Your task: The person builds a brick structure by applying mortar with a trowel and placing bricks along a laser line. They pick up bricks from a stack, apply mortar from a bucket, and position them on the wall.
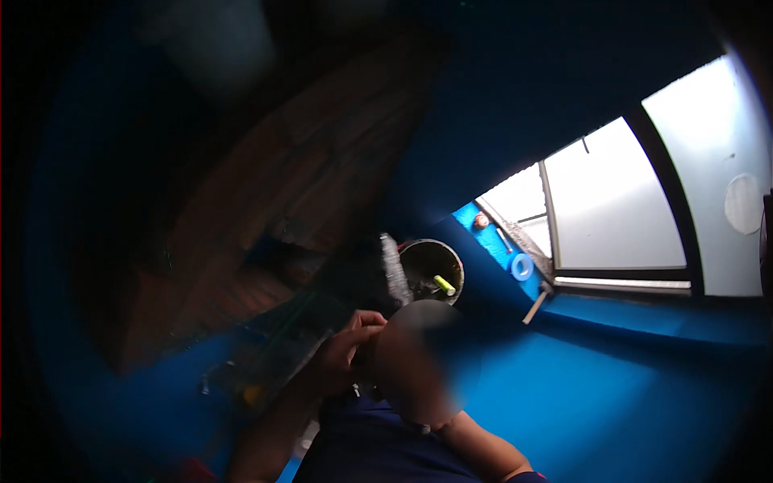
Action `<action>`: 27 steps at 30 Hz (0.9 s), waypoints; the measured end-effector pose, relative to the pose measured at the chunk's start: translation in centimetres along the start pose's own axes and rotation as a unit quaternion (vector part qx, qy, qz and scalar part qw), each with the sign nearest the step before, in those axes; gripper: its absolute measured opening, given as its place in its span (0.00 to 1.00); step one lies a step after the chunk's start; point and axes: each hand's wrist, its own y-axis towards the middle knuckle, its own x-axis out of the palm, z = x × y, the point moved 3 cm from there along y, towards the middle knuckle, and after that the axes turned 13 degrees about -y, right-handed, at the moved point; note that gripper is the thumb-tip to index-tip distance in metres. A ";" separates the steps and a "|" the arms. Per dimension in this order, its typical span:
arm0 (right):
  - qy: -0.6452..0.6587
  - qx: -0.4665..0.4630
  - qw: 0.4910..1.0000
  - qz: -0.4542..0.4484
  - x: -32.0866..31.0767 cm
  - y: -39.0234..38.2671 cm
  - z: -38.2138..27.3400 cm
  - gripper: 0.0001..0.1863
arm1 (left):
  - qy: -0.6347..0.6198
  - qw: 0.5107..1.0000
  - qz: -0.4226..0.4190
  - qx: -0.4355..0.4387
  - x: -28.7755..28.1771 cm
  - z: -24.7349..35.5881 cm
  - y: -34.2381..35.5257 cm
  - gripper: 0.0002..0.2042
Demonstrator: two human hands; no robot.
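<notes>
Head view, taken by the left of two fisheye cameras worn side by side on the person's head. The lens faces down over the navy shirt (378,447) at the lower edge, with left hand (346,348) and right hand (417,377) close below it. A round container (439,258) appears just beyond the hands; the bright window (620,205) lies farther off at right, its edges bending toward the dark rim

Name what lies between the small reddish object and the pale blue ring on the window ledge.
A thin, pale stick-like object lies between the small reddish object and the pale blue ring, as the head view shows; its kind is unclear.
</notes>
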 end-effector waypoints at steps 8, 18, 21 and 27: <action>0.136 -0.147 0.979 -0.040 3.5 1.3 -7.8 0.30 | -0.055 0.991 0.089 -0.082 5.0 3.9 2.8 0.27; 0.105 -0.188 0.977 -0.009 4.4 3.9 -9.4 0.27 | 0.349 0.923 0.159 -0.036 5.8 9.5 10.5 0.22; 0.090 -0.174 0.980 -0.029 3.3 2.8 -9.4 0.28 | 0.273 0.950 0.127 -0.083 6.1 14.1 12.5 0.19; 0.053 -0.151 0.984 0.083 -0.5 1.1 -9.2 0.29 | 0.513 0.854 0.077 -0.021 0.7 26.3 24.5 0.22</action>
